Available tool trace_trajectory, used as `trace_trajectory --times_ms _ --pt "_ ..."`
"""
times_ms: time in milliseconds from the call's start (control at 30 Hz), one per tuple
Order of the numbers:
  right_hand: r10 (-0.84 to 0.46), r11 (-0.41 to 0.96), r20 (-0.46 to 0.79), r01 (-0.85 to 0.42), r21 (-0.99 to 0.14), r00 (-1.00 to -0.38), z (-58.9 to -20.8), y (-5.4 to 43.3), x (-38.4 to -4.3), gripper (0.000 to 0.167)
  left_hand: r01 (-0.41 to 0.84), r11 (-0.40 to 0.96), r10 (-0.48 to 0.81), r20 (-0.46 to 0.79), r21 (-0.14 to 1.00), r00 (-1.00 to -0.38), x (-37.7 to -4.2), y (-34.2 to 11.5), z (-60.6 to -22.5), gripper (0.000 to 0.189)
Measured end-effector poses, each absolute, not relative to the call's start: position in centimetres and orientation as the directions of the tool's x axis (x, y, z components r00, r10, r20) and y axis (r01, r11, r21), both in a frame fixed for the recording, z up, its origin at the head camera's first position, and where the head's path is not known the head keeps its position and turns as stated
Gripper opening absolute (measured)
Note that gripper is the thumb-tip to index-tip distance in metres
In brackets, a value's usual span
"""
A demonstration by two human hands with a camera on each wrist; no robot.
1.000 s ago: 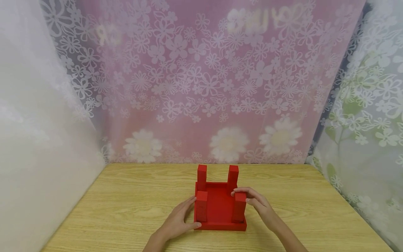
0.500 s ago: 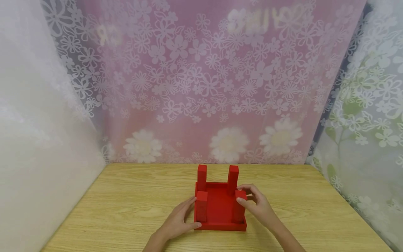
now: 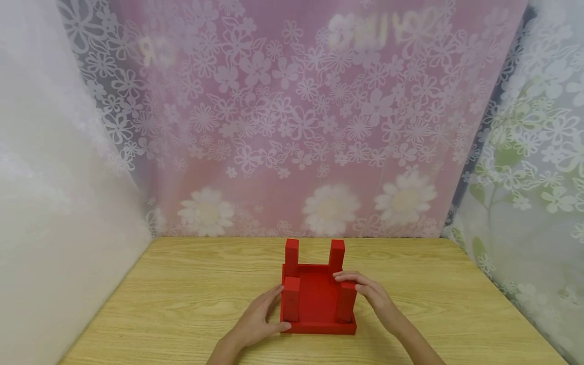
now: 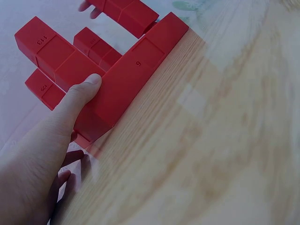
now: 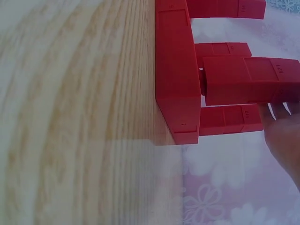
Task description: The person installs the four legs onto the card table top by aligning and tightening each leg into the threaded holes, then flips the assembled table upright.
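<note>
A red, shallow square base [image 3: 321, 328] lies on the table like a small upturned table, its legs standing up at the corners. My left hand [image 3: 257, 317] holds its front left corner. The left thumb [image 4: 91, 83] presses on the front wall, and the fingers lie along the left side. My right hand [image 3: 380, 304] is at the top of the front right leg [image 3: 345, 306], with fingers around its far side and the thumb by its right edge. In the right wrist view, a narrow gap with a dark peg shows between this leg [image 5: 248, 80] and the base.
The other legs stand at the front left [image 3: 292, 301], back left [image 3: 292, 256] and back right [image 3: 336, 256]. Embossed numbers mark the red parts. The wood-grain table [image 3: 191, 284] ends at a pink flowered curtain [image 3: 292, 126], with pale sheets at both sides.
Half a second ago my right thumb lay across the near side of the leg's top and the top looked turned. Now the hand has swung back, fingers reaching further left. My left hand stays put.
</note>
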State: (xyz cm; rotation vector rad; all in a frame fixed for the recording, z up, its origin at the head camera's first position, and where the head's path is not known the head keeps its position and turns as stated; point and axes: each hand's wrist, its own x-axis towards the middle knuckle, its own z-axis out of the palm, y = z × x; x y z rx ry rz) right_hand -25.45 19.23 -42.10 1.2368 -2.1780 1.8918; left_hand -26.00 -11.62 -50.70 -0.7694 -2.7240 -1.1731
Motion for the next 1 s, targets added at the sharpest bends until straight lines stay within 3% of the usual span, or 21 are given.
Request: trace_trajectory --times_ms 200,467,833,900,1000 --pt "-0.541 -0.055 0.447 -0.500 -0.864 -0.712 -42.3 19.6 -25.5 0.039 0.478 0.582 0.418 0.262 0.658 -0.870 -26.0 -11.6 -50.8 0.085" --pt "-0.458 -0.004 0.504 -0.565 -0.825 -0.732 -42.3 19.1 -25.2 0.026 0.472 0.581 0.418 0.255 0.663 -0.872 -26.0 -11.6 -50.8 0.085" --pt "-0.284 0.268 0.564 -0.629 -0.730 -0.775 -42.8 18.1 -25.1 0.028 0.476 0.581 0.419 0.259 0.660 -0.870 -26.0 -11.6 -50.8 0.085" --pt "-0.294 0.263 0.571 -0.639 -0.723 -0.767 -42.8 18.1 -25.1 0.029 0.477 0.582 0.419 0.259 0.659 -0.870 -26.0 -11.6 -50.8 0.085" --pt "-0.345 0.142 0.583 -0.655 -0.742 -0.735 -42.6 18.2 -25.1 0.029 0.475 0.583 0.419 0.257 0.659 -0.871 -26.0 -11.6 -50.8 0.085"
